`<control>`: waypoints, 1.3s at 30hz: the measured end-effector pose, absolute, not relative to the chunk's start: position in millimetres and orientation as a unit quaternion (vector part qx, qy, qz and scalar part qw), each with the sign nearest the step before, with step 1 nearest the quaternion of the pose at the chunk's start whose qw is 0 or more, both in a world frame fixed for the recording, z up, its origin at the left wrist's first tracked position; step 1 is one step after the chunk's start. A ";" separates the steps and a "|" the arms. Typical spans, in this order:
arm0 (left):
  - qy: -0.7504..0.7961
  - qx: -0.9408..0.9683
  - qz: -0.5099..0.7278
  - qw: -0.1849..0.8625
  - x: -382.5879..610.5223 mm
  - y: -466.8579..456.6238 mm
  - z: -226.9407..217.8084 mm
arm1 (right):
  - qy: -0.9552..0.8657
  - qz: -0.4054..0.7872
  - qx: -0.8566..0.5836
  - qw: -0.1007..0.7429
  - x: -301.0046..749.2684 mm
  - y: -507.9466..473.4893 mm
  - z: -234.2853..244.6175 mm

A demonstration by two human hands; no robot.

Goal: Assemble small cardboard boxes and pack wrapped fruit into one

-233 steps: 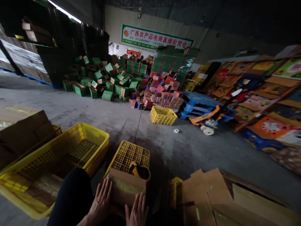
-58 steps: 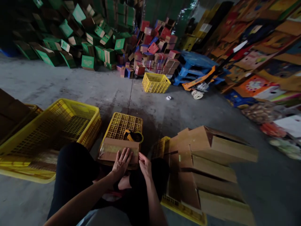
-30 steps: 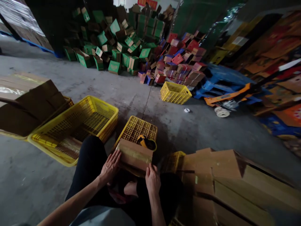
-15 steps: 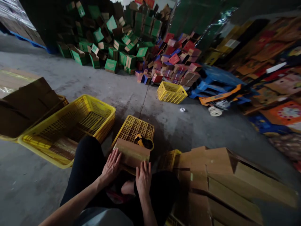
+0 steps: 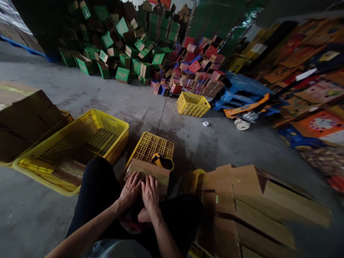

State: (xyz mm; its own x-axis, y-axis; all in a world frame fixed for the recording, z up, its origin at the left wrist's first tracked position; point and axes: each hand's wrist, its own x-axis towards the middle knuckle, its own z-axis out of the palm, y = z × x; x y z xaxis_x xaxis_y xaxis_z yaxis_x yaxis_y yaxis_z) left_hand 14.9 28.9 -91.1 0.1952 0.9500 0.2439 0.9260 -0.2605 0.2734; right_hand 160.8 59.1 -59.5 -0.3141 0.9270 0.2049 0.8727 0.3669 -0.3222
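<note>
A brown cardboard box [image 5: 159,176] with a strip of shiny tape across it rests between my knees, at the near end of an upturned yellow crate [image 5: 154,144]. My left hand [image 5: 131,186] lies on the box's near side with its fingers stretched out. Close beside it, my right hand [image 5: 150,191] is also flat on the cardboard, fingers extended. The two hands almost meet at the middle of the box. Just behind the box, a yellow and black tape dispenser [image 5: 162,161] sits on the crate.
To my left stands a large yellow basket [image 5: 125,127] with a piece of cardboard inside. Folded cardboard boxes [image 5: 247,179] are stacked at my right. Farther off are a small yellow crate [image 5: 193,104], a pallet jack [image 5: 248,109] and heaped green cartons [image 5: 123,74].
My right hand has slid left along the box, from its right end to beside my left hand. My left hand has shifted slightly inward. The camera view has moved a little.
</note>
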 end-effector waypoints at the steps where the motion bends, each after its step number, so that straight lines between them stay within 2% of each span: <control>1: 0.611 0.769 0.185 0.033 15.7 29.1 -91.0 | -0.807 0.078 -0.560 0.172 160.8 62.3 -56.0; 7: 0.619 0.764 0.181 0.032 19.0 28.6 -94.1 | -0.811 0.087 -0.566 0.119 161.3 74.6 -43.9; 21: 0.609 0.770 0.186 0.039 14.0 27.5 -98.3 | -0.841 0.088 -0.518 0.128 168.4 74.3 -47.3; 28: 0.593 0.780 0.196 0.033 9.8 23.3 -104.9 | -0.840 0.106 -0.507 0.163 181.3 61.5 -54.5; 34: 0.594 0.777 0.204 0.040 7.7 22.1 -101.4 | -0.818 0.078 -0.541 0.181 208.9 35.9 -60.2; 39: 0.591 0.778 0.210 0.037 8.1 20.3 -98.1 | -0.726 0.079 -0.633 0.255 252.8 36.4 -80.8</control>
